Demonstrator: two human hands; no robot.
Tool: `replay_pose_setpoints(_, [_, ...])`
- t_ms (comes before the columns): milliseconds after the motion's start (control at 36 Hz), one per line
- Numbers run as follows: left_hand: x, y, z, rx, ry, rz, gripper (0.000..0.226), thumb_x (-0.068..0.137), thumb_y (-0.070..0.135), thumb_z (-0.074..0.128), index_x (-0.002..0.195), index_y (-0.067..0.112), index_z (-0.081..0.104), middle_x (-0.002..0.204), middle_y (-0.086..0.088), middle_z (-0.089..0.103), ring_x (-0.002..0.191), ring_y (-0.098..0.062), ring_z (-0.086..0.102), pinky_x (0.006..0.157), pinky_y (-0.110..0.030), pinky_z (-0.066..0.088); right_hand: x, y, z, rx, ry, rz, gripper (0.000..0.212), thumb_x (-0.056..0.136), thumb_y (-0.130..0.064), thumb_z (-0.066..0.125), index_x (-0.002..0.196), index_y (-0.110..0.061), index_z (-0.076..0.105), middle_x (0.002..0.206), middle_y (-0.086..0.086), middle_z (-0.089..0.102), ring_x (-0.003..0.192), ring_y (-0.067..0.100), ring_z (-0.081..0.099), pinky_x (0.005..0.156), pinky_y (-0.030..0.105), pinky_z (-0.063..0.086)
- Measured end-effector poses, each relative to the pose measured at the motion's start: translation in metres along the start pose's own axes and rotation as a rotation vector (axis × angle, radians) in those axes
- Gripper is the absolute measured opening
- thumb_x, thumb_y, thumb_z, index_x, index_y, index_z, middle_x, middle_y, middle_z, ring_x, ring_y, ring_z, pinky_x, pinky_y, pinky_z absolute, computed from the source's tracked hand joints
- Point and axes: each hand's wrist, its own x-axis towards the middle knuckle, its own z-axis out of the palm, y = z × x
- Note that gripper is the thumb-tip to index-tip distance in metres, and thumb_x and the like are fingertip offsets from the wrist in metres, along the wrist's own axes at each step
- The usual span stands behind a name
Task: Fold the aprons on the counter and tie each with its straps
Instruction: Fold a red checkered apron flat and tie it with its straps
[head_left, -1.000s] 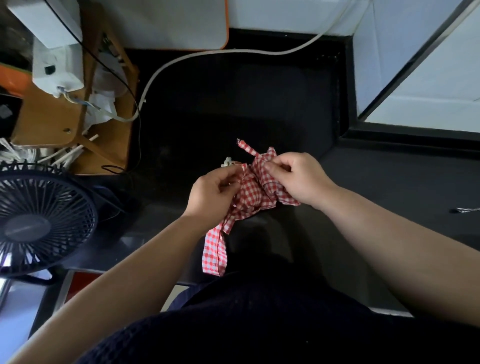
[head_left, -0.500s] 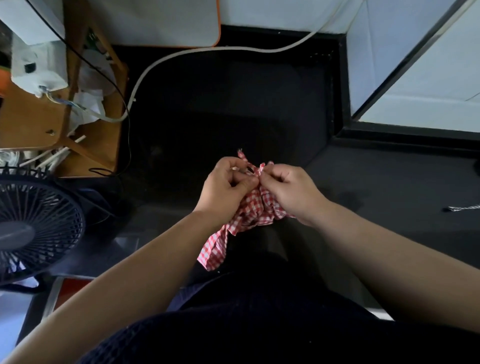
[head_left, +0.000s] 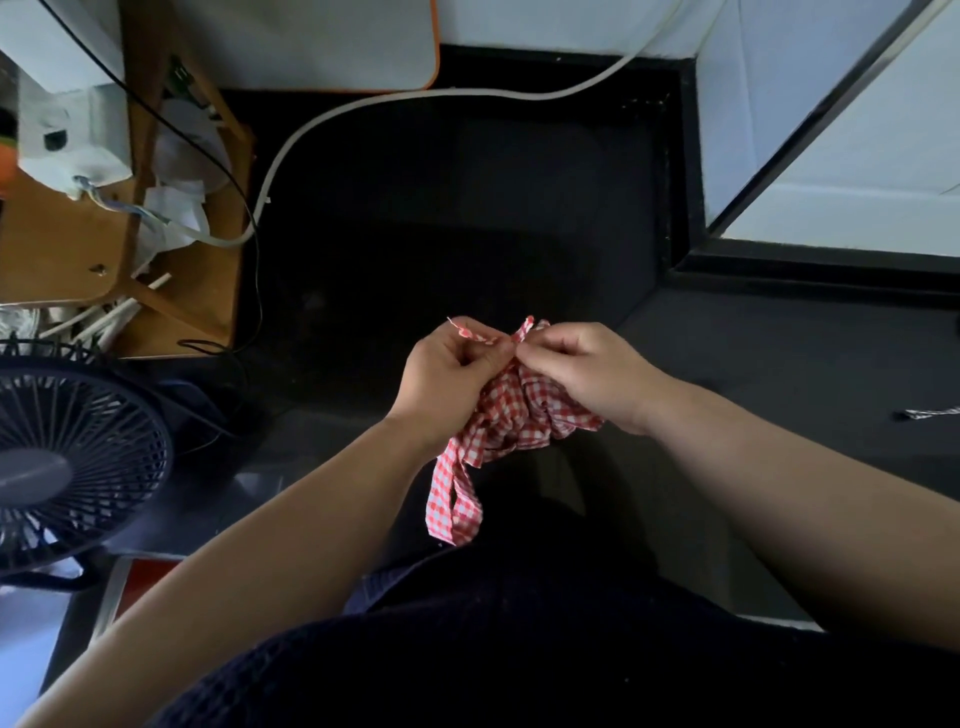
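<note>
Two hands hold a bunched red-checked apron (head_left: 519, 415) at the centre of the frame, over the black counter (head_left: 467, 208).
At lower left stands a black fan (head_left: 67, 467). Above it, in the upper left, a wooden stand (head_left: 52, 249) holds crumpled white paper (head_left: 171, 208) and some white sticks (head_left: 104, 322). At the centre, the left hand (head_left: 447, 379) pinches one strap end (head_left: 475, 332). The right hand (head_left: 587, 374), touching the left, pinches the other strap. A strap loop (head_left: 457, 499) hangs below the bundle. A striped cord (head_left: 930, 413) lies at the right edge.
</note>
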Motion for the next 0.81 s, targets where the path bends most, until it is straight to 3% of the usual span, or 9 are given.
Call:
replay_pose_setpoints(139, [0.000, 0.002, 0.002, 0.069, -0.007, 0.036, 0.015, 0.087, 0.015, 0.069, 0.077, 0.027, 0.066, 0.072, 0.013, 0.069, 0.080, -0.003, 0.068, 0.073, -0.018, 0.053, 0.001, -0.004, -0.002, -0.038, 0.089, 0.061, 0.030, 0.095, -0.040, 0.051, 0.096, -0.017, 0.071, 0.096, -0.002, 0.070, 0.093, 0.010, 0.064, 0.089, 0.028, 0.051])
replay_pose_setpoints(222, [-0.004, 0.001, 0.004, 0.189, 0.008, 0.130, 0.017, 0.087, 0.016, 0.069, 0.078, 0.030, 0.067, 0.079, 0.016, 0.068, 0.084, 0.009, 0.063, 0.074, -0.007, 0.048, 0.002, -0.003, -0.002, -0.005, 0.099, 0.123, 0.033, 0.094, -0.043, 0.052, 0.096, -0.015, 0.071, 0.097, 0.001, 0.070, 0.095, 0.014, 0.064, 0.090, 0.030, 0.050])
replay_pose_setpoints(278, [-0.006, -0.005, 0.007, 0.282, 0.061, 0.218, 0.016, 0.087, 0.016, 0.068, 0.081, 0.030, 0.066, 0.084, 0.016, 0.067, 0.087, 0.007, 0.062, 0.077, -0.006, 0.046, 0.004, -0.002, -0.002, 0.024, 0.108, 0.166, 0.033, 0.091, -0.045, 0.057, 0.095, -0.015, 0.071, 0.097, 0.000, 0.071, 0.095, 0.015, 0.065, 0.092, 0.033, 0.050])
replay_pose_setpoints(417, [-0.007, -0.025, 0.012, 0.527, 0.204, 0.571, 0.007, 0.085, 0.011, 0.068, 0.084, 0.004, 0.068, 0.097, 0.006, 0.057, 0.094, -0.010, 0.058, 0.084, -0.009, 0.047, 0.009, 0.000, -0.002, 0.033, 0.128, 0.239, 0.029, 0.084, -0.038, 0.068, 0.082, -0.009, 0.073, 0.087, 0.007, 0.073, 0.088, 0.021, 0.069, 0.090, 0.044, 0.054])
replay_pose_setpoints(500, [-0.004, -0.029, 0.011, 0.672, 0.163, 0.758, 0.008, 0.085, 0.006, 0.065, 0.083, -0.001, 0.067, 0.099, -0.011, 0.061, 0.092, -0.017, 0.060, 0.076, -0.024, 0.055, 0.010, 0.000, -0.003, 0.039, 0.147, 0.294, 0.029, 0.081, -0.034, 0.071, 0.082, -0.006, 0.073, 0.087, 0.012, 0.073, 0.084, 0.023, 0.070, 0.086, 0.045, 0.055])
replay_pose_setpoints(583, [-0.001, -0.033, 0.007, 0.753, 0.117, 0.880, 0.004, 0.087, 0.001, 0.060, 0.088, 0.002, 0.063, 0.094, -0.014, 0.067, 0.087, -0.030, 0.065, 0.074, -0.043, 0.057, 0.011, 0.001, 0.000, 0.070, 0.189, 0.338, 0.028, 0.078, -0.032, 0.073, 0.086, -0.005, 0.072, 0.087, 0.012, 0.073, 0.083, 0.024, 0.070, 0.084, 0.043, 0.057])
replay_pose_setpoints(694, [-0.001, -0.033, 0.004, 0.746, 0.098, 0.881, 0.011, 0.089, 0.008, 0.055, 0.095, 0.017, 0.052, 0.089, -0.010, 0.069, 0.086, -0.031, 0.066, 0.077, -0.041, 0.056, 0.009, 0.005, -0.001, 0.156, 0.198, 0.325, 0.022, 0.079, -0.029, 0.075, 0.070, -0.010, 0.067, 0.067, 0.004, 0.069, 0.073, 0.020, 0.068, 0.082, 0.038, 0.056])
replay_pose_setpoints(750, [0.000, -0.032, 0.003, 0.770, 0.093, 0.847, 0.005, 0.090, 0.009, 0.056, 0.093, 0.012, 0.056, 0.085, -0.009, 0.068, 0.083, -0.031, 0.065, 0.074, -0.043, 0.056, 0.006, 0.006, -0.003, 0.123, 0.164, 0.284, 0.024, 0.082, -0.033, 0.071, 0.072, -0.012, 0.069, 0.070, 0.003, 0.070, 0.077, 0.019, 0.068, 0.083, 0.037, 0.055])
replay_pose_setpoints(806, [0.000, -0.026, 0.003, 0.786, 0.092, 0.753, 0.017, 0.093, 0.018, 0.053, 0.089, 0.003, 0.059, 0.083, -0.009, 0.066, 0.082, -0.029, 0.064, 0.074, -0.048, 0.055, 0.002, 0.003, -0.005, 0.061, 0.119, 0.227, 0.024, 0.089, -0.036, 0.063, 0.079, -0.016, 0.071, 0.079, 0.000, 0.071, 0.086, 0.017, 0.067, 0.086, 0.034, 0.052])
